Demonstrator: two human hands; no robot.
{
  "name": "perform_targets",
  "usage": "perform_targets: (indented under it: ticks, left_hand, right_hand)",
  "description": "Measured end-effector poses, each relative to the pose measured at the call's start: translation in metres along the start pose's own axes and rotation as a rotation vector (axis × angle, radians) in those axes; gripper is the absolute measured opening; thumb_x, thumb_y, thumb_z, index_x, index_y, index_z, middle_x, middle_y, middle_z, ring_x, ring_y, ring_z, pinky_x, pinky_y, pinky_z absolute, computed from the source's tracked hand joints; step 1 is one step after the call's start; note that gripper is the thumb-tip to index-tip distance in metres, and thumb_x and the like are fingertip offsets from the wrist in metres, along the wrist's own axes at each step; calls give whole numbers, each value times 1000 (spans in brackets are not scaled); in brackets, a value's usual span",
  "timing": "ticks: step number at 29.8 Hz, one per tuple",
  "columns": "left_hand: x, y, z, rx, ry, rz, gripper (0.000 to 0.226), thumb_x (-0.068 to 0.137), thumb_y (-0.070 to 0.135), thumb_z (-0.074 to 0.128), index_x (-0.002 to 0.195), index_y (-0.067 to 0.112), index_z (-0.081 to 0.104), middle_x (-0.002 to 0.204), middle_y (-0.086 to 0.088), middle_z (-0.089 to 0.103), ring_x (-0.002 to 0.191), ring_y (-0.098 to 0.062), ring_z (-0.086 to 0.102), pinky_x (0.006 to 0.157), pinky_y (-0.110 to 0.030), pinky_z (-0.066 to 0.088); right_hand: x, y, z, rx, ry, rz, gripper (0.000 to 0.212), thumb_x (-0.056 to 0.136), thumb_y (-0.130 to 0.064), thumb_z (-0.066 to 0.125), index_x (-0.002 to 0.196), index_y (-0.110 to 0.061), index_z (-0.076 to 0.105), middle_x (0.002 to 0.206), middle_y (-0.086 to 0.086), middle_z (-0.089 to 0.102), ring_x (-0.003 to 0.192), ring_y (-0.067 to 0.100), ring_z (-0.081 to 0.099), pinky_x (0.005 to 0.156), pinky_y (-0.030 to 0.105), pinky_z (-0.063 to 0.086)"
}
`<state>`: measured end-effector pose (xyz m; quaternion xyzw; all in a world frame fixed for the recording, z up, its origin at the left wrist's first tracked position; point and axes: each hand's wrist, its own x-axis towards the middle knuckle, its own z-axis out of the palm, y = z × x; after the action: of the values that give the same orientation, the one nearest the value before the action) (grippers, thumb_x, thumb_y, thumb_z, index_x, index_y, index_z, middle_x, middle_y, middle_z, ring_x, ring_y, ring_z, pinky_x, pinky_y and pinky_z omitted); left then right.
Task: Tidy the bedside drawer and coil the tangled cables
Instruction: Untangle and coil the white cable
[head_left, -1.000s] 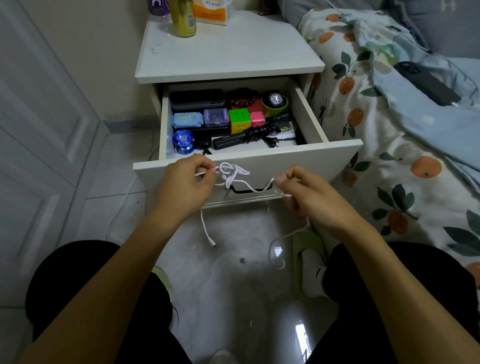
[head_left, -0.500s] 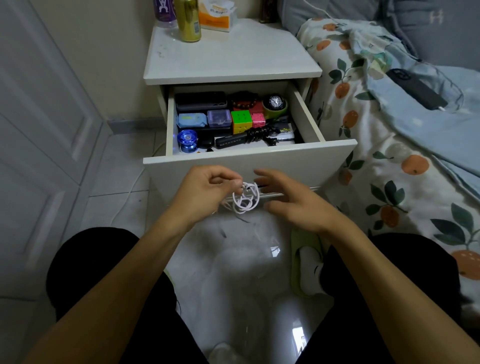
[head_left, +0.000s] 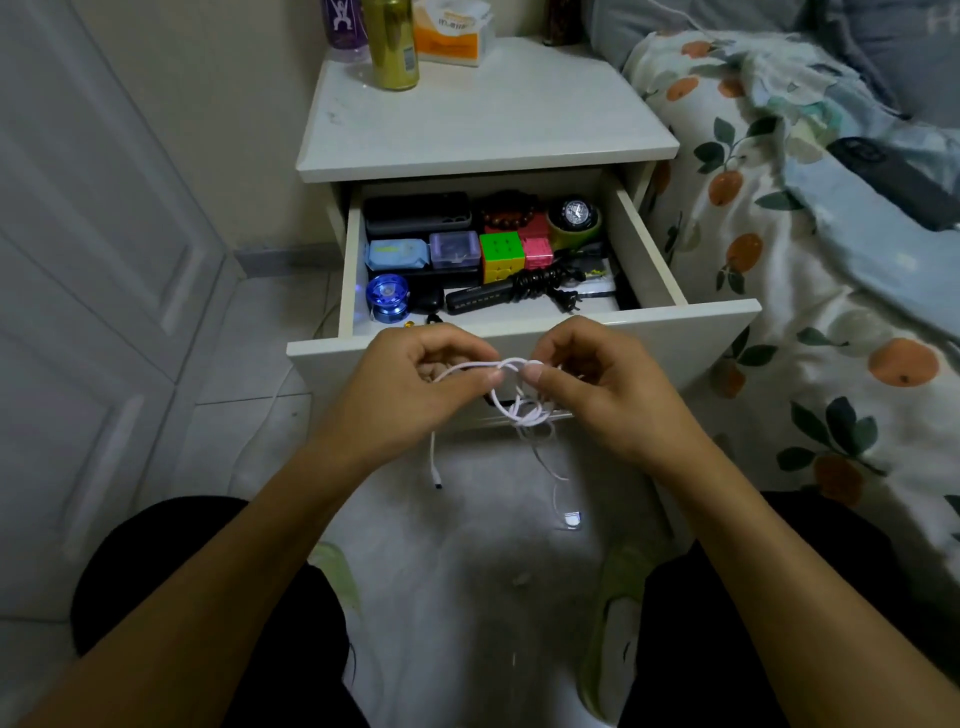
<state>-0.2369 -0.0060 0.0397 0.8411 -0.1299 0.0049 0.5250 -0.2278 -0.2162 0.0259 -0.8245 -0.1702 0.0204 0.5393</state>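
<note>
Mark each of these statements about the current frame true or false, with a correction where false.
1. Both hands hold the thin white cable in front of the open white drawer. True: the left hand and the right hand both pinch it.
2. The drawer is closed. False: it is pulled out, contents showing.
3. The multicoloured puzzle cube sits inside the drawer. True.
4. The gold metal can lies in the drawer. False: it stands on the nightstand top.
5. Both cable ends hang loose below the hands. True.
</note>
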Motion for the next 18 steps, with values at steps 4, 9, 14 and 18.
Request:
perform_targets:
  ticks: [4,9,14,18]
  left_hand:
    - [2,-4,2,121,20,32,10,84,23,75,93,27,74,77,13,69,68,-7,62,61,-14,50]
    - [5,-8,7,115,49,13,12,84,17,76,93,25,74,77,9,70,68,-11,64,62,-18,53]
    - [9,-9,6,-55,95,-84,15,83,7,74,89,21,74,72,17,70,64,-2,67,61,-12,50]
    - [7,-12,4,-31,57,-94,19,84,5,72,85,24,72,71,11,70,59,-3,63,61,-17,54]
  right_hand:
    - [3,1,1,-17,3,3,5,92,-19,67,90,-16,64,79,-3,69,72,12,67,68,34,57]
    - [4,4,7,45,43,57,5,93,-20,64,90,-17,61,81,-1,69,75,14,67,70,35,57]
    - [5,4,5,140,-4,95,8,90,-16,68,91,-17,61,84,2,69,78,19,69,72,37,58]
    - [8,5,6,-20,-101,99,11,91,-14,65,102,-17,66,89,-3,69,81,20,67,76,43,56]
